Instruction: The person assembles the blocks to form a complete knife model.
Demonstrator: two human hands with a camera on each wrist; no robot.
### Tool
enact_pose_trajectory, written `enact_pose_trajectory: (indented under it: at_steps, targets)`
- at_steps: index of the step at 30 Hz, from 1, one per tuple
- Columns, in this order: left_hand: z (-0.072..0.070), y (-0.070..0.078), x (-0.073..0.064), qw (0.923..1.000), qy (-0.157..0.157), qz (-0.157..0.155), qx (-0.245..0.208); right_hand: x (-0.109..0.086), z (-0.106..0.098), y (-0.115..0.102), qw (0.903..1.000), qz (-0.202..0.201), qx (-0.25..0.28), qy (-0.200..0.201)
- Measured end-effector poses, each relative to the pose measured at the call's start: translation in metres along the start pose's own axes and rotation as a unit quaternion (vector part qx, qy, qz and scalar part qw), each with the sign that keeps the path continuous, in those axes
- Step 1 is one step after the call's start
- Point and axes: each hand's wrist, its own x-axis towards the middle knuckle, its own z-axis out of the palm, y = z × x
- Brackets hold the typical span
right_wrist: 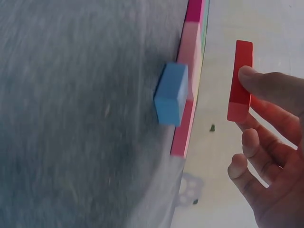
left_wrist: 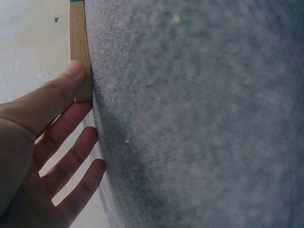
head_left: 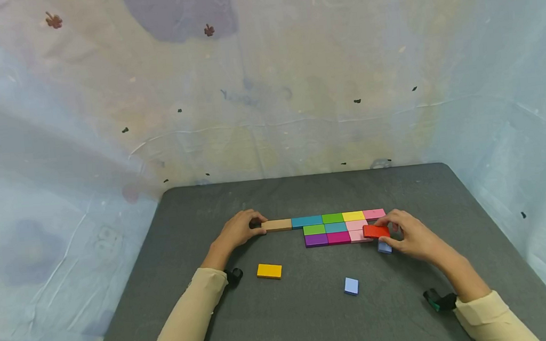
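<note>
My left hand [head_left: 239, 230] pinches the free end of a plain wooden block [head_left: 277, 225] between thumb and forefinger; its other fingers are spread in the left wrist view. That block lies flat at the left end of a row of coloured blocks. Between the thumb and fingers of my right hand [head_left: 412, 235] is a red block [right_wrist: 241, 80], held up off the table near the right end of the rows. Below it stands a light blue block [right_wrist: 172, 90], partly hidden by the red block in the head view. Pink blocks [head_left: 355, 225] lie just left of the red one.
Three touching rows hold blue [head_left: 307, 221], green [head_left: 332, 218], yellow [head_left: 353, 216], purple [head_left: 316, 240] and magenta [head_left: 338, 238] blocks. Nearer me lie an orange-yellow block [head_left: 269, 271] and another light blue block [head_left: 351, 286]. A patterned sheet [head_left: 295, 83] hangs behind the dark table [head_left: 294, 318].
</note>
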Motion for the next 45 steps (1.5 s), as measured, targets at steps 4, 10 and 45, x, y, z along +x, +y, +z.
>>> enact_pose_trajectory:
  at_steps: [4,10,45]
  targets:
    - [0.001,0.000,0.001,1.0000,0.002,-0.003,0.001,0.004,0.008,-0.006,0.9999,0.000,0.006,-0.013]
    - [0.002,-0.001,0.001,1.0000,0.002,-0.007,0.003,0.010,0.021,-0.011,0.9996,-0.011,0.015,-0.022]
    - [0.000,0.000,-0.001,1.0000,0.005,-0.005,-0.002,0.035,0.060,-0.036,0.9953,-0.037,0.001,-0.089]
